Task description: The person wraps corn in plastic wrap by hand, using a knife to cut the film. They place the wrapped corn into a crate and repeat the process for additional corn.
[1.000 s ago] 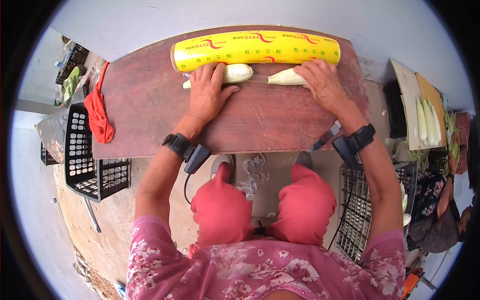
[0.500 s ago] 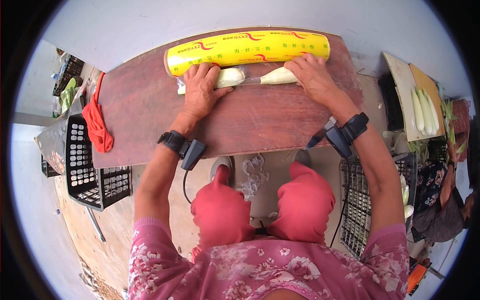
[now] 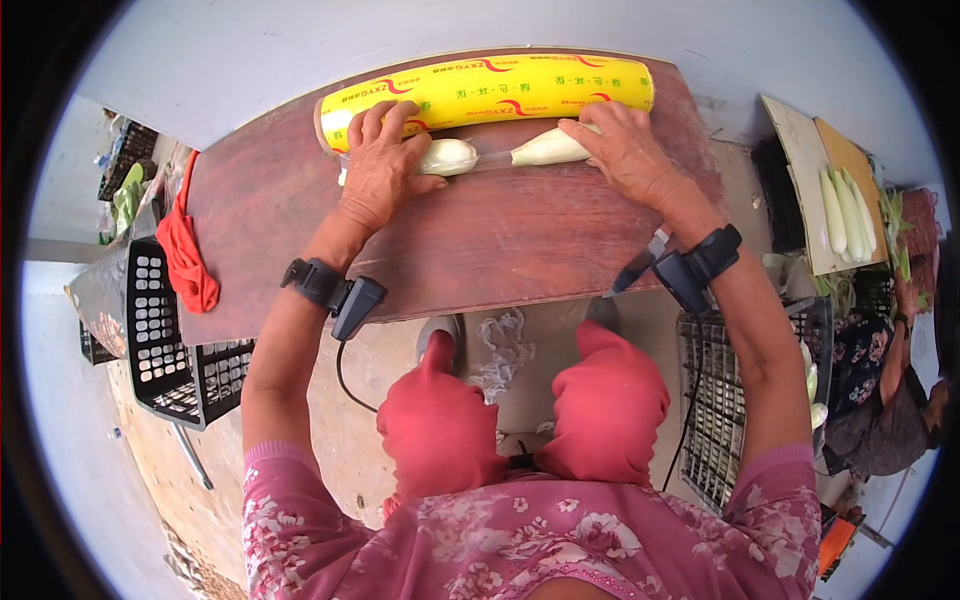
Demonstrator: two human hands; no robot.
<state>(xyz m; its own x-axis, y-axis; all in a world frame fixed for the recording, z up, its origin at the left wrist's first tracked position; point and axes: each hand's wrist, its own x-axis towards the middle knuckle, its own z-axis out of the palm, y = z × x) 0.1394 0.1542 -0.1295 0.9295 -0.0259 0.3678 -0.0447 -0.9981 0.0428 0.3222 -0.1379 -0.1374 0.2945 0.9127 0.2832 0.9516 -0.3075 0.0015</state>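
So the left hand (image 3: 378,172) is palm down, fingers a bit spread, thumb out, with one pale cob (image 3: 449,157) under it, poking out toward the right hand (image 3: 632,158). That one's bent over the other cob (image 3: 550,148), can't tell if it's pinching. Both lie sideways, yellow roll (image 3: 480,95) just past the fingers.

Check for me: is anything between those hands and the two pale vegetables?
Nothing solid visible: the left hand covers part of the left vegetable, the right hand the right vegetable's end. Clear film seems to wrap the left one. The yellow roll lies beyond.
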